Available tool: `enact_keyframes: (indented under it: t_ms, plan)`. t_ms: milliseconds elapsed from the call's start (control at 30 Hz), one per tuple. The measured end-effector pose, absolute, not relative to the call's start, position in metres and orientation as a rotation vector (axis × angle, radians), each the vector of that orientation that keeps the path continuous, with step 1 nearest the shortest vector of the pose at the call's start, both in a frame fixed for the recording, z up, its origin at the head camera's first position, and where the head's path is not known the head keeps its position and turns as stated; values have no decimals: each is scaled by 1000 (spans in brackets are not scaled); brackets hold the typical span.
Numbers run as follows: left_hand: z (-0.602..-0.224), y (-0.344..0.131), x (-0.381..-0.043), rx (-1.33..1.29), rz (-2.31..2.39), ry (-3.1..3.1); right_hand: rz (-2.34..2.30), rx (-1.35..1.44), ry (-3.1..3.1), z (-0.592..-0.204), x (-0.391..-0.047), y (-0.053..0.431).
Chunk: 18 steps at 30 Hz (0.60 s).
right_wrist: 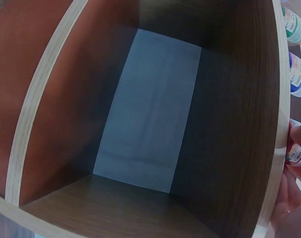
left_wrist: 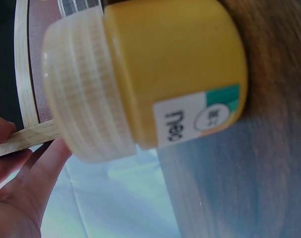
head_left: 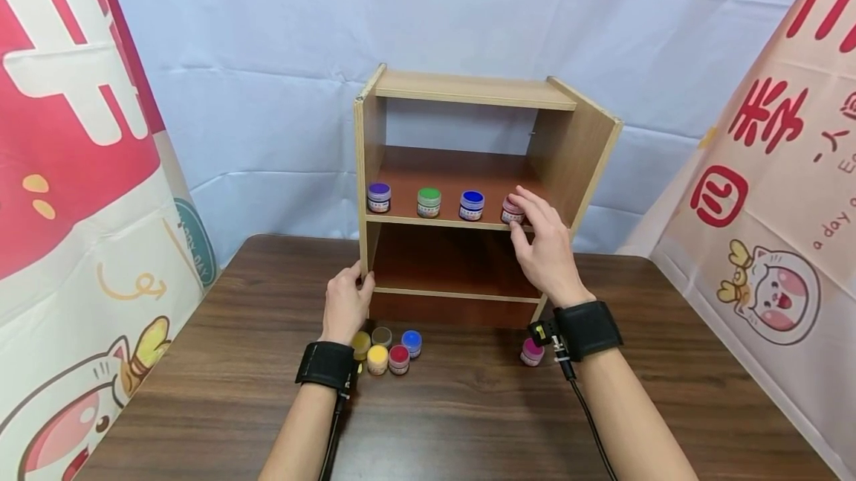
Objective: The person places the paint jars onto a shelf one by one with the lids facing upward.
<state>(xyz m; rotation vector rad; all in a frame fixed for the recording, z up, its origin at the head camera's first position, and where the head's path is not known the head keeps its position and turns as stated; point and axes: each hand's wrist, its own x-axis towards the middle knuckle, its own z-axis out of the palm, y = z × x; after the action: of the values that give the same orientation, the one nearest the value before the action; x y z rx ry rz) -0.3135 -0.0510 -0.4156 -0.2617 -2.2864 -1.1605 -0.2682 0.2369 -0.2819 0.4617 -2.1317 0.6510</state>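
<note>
A small wooden shelf unit (head_left: 461,87) stands on the table. Along the front of its middle board sit a purple paint jar (head_left: 379,198), a green paint jar (head_left: 429,203) and a blue paint jar (head_left: 471,206). My right hand (head_left: 550,254) pinches a red paint jar (head_left: 511,211) at the right end of this row, thumb and fingers on either side of it. My left hand (head_left: 344,306) grips the lower front edge of the unit's left side panel (left_wrist: 29,138). A yellow-ochre jar (left_wrist: 175,64) looms close in the left wrist view.
By my left wrist, several jars stand on the table, among them a yellow jar (head_left: 377,360), a dark red jar (head_left: 399,360) and a light blue jar (head_left: 412,343). A magenta jar (head_left: 532,352) stands below my right wrist. White cloth (head_left: 267,94) hangs behind the unit.
</note>
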Motion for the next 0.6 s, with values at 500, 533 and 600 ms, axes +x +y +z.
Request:
enact_keyframes:
  t_ms: [500,533,600]
  plan:
    - [-416,-51,-314,-276,-1150,-2282,693,454,-2133,-284,-271,238]
    - [-416,-51,-314,-277,-1150,-2281,694,456,-2131,-284,-271,238]
    - [-417,-51,-314,-278,-1150,-2280,698,457,-2127,-285,-272,239]
